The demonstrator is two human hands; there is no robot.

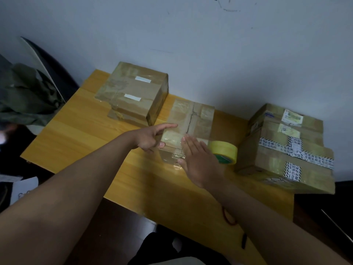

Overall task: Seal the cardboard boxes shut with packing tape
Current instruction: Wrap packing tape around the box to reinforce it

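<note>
Right hand (198,161), fingers flat, presses tape onto the middle box (189,131); left hand (150,138), fingers extended, steadies its side. Firm, even strokes along the seam should bond best.

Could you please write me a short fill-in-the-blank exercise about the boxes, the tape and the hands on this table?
1. The number of cardboard boxes on the wooden table is ____.
2. The tape roll is coloured ____.
3. The right hand lies flat on the ____ box.
4. The left hand touches that box's ____ side.

Missing words: three; yellow; middle; left
</note>
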